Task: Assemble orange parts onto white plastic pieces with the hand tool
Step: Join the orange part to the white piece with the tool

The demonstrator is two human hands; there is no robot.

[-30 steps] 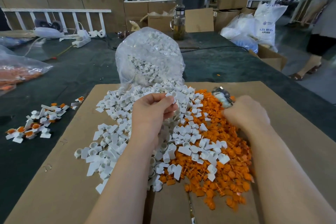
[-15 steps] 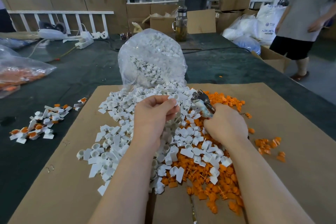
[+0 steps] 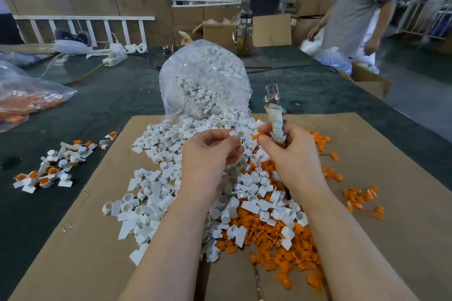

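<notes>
My left hand [image 3: 211,154] pinches 1 white plastic piece [image 3: 238,134] between thumb and fingertips, lifted above the heap of white pieces [image 3: 156,188] on the cardboard sheet [image 3: 381,234]. My right hand [image 3: 292,154] curls around the hand tool [image 3: 275,115], its cloth-wrapped handle upright and its metal tip pointing up; my thumb and forefinger seem to nip an orange part [image 3: 259,135] just beside the white piece. Loose orange parts [image 3: 288,261] lie under my right wrist. A clear bag of white pieces [image 3: 204,83] sits behind the heap
</notes>
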